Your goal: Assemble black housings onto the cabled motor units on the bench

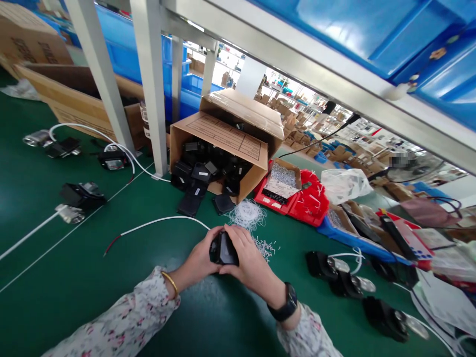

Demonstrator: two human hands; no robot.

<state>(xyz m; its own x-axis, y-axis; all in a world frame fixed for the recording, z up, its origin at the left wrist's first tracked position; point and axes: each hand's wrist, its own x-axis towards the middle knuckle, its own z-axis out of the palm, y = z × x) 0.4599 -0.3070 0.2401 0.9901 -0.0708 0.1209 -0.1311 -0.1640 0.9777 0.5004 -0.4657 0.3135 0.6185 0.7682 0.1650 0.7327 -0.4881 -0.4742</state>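
Note:
Both my hands are closed around a small black plastic housing (226, 249) above the green table. My left hand (201, 255) grips its left side, with a gold bangle at the wrist. On the other side my right hand (250, 258) wraps over its top and right edge; a black watch sits on that wrist. A white cable (159, 219) with a red tip runs leftward from behind my left hand. Just beyond my hands lie a heap of thin white rings (247, 214) and scattered small white pieces (267, 248).
A tipped cardboard box (219, 131) spills black housings behind my hands. Red trays (310, 201) hold screws and small red parts. Black units with metal fittings (330, 267) stand at right, and similar ones (84, 196) at left. Grey posts (150, 89) carry a shelf with blue bins (357, 34).

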